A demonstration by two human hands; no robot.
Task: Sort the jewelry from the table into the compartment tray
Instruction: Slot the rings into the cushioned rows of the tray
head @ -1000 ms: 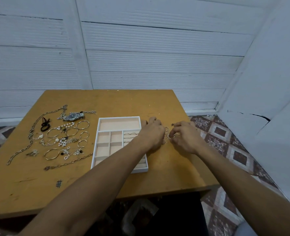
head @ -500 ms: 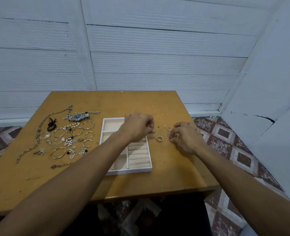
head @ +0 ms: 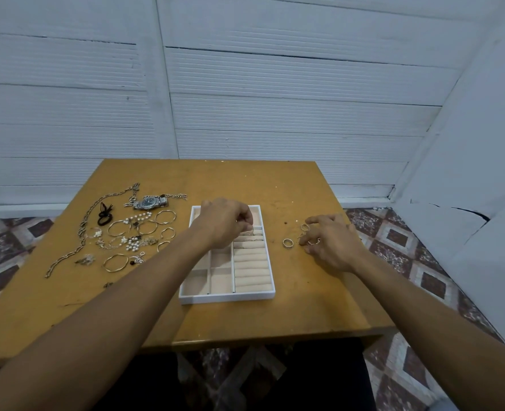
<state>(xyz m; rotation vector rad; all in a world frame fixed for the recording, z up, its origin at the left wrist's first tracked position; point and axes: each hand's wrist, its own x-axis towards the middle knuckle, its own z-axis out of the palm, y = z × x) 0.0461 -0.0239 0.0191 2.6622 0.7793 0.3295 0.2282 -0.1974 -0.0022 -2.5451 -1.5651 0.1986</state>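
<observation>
A white compartment tray (head: 227,297) with beige lining sits mid-table; its right side holds padded ring rolls (head: 251,264). My left hand (head: 226,221) hovers over the tray's upper ring rolls, fingertips pinched on a small ring. My right hand (head: 329,240) rests on the table to the right of the tray, fingers on a cluster of rings (head: 304,232). One ring (head: 287,243) lies loose between tray and right hand. Left of the tray lie bangles (head: 115,262), pearl pieces (head: 133,243), a watch (head: 149,202), a long chain (head: 82,229) and a black hair tie (head: 105,216).
The wooden table (head: 304,307) ends close on the right and near edges, with patterned floor tiles (head: 423,262) beyond. White panelled walls (head: 275,99) stand behind and to the right.
My left hand moved from the ring cluster on the right over to the tray's ring rolls, carrying a ring. My right hand stayed at the rings. The camera view shifted slightly.
</observation>
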